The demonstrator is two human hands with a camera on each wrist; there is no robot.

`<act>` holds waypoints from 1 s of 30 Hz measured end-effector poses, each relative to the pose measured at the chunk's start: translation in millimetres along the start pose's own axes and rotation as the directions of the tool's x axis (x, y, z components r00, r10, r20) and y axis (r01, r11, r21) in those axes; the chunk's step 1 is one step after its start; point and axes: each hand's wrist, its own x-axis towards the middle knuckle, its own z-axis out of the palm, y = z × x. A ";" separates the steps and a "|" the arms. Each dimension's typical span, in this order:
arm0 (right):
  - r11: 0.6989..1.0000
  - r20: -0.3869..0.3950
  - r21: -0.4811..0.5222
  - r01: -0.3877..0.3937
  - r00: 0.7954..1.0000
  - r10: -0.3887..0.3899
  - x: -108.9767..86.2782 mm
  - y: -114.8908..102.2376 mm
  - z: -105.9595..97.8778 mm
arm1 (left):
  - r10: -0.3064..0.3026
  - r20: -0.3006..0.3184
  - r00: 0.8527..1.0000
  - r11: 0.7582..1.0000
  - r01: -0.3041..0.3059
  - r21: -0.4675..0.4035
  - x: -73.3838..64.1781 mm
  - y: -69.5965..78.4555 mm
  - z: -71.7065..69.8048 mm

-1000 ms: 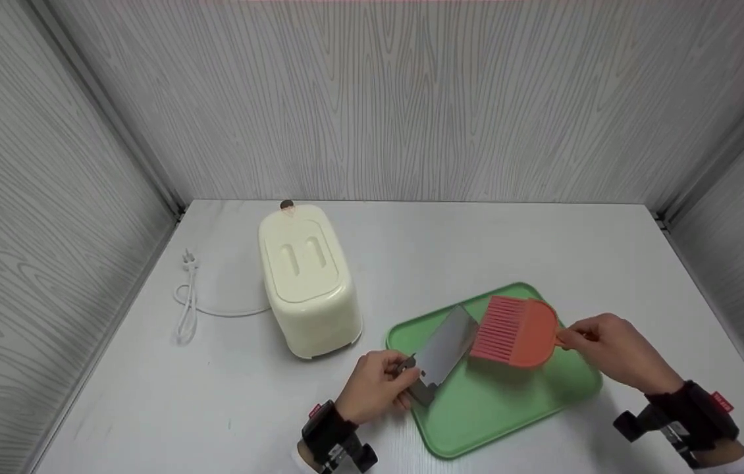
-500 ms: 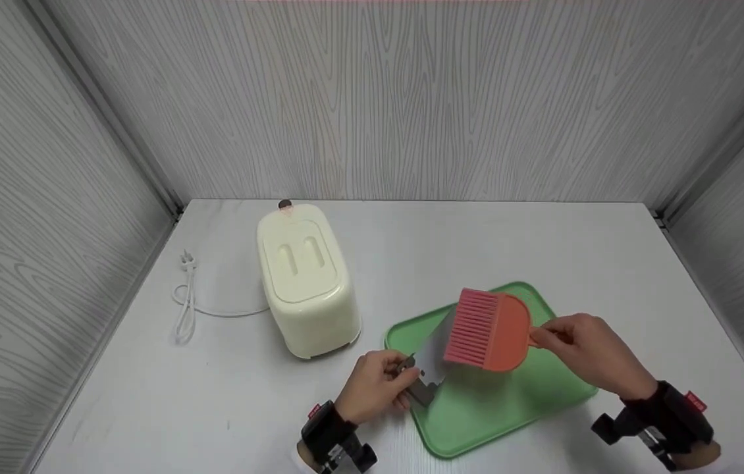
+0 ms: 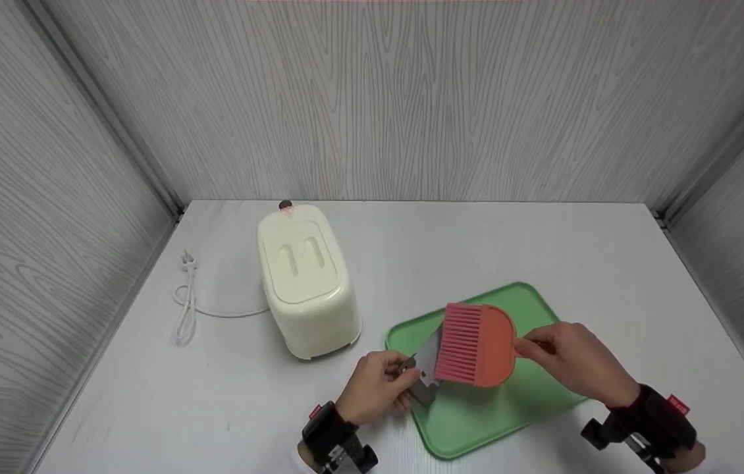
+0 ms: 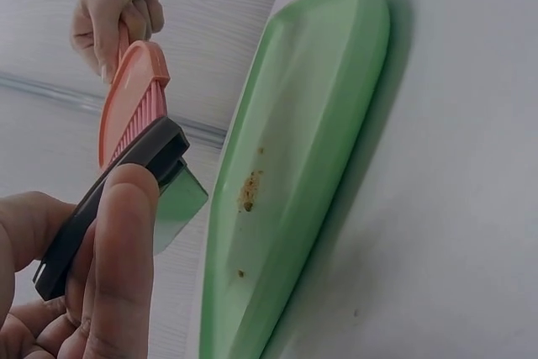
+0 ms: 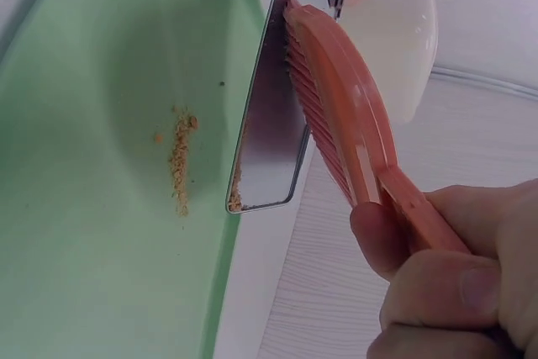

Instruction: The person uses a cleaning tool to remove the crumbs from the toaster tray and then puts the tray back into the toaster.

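In the head view my left hand [image 3: 372,390] pinches the dark end of a metal crumb tray [image 3: 426,363], held tilted over a green tray [image 3: 510,418]. My right hand [image 3: 576,362] grips the handle of an orange brush [image 3: 497,345] whose pink bristles overlap the metal tray and hide part of it. From the right wrist, the bristles lie along the metal surface, and a few crumbs [image 5: 235,197] sit at its far corner. A strip of brown crumbs [image 5: 179,164] lies on the green tray below.
A cream toaster [image 3: 303,276] with a lidded top stands left of the green tray. Its white cord and plug [image 3: 189,263] lie further left on the white table [image 3: 247,421]. Grey wood-grain panels [image 3: 398,99] wall in the back and sides.
My right hand has brought the brush left and slightly toward me, across the metal tray and closer to its dark end. My left hand has stayed almost still.
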 end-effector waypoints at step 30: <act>0.993 -0.076 -0.054 -0.106 0.992 0.102 0.8 32.9 -15.4 | 0.009 0.000 1.000 1.000 -0.009 -0.022 -2.1 1.6 -0.3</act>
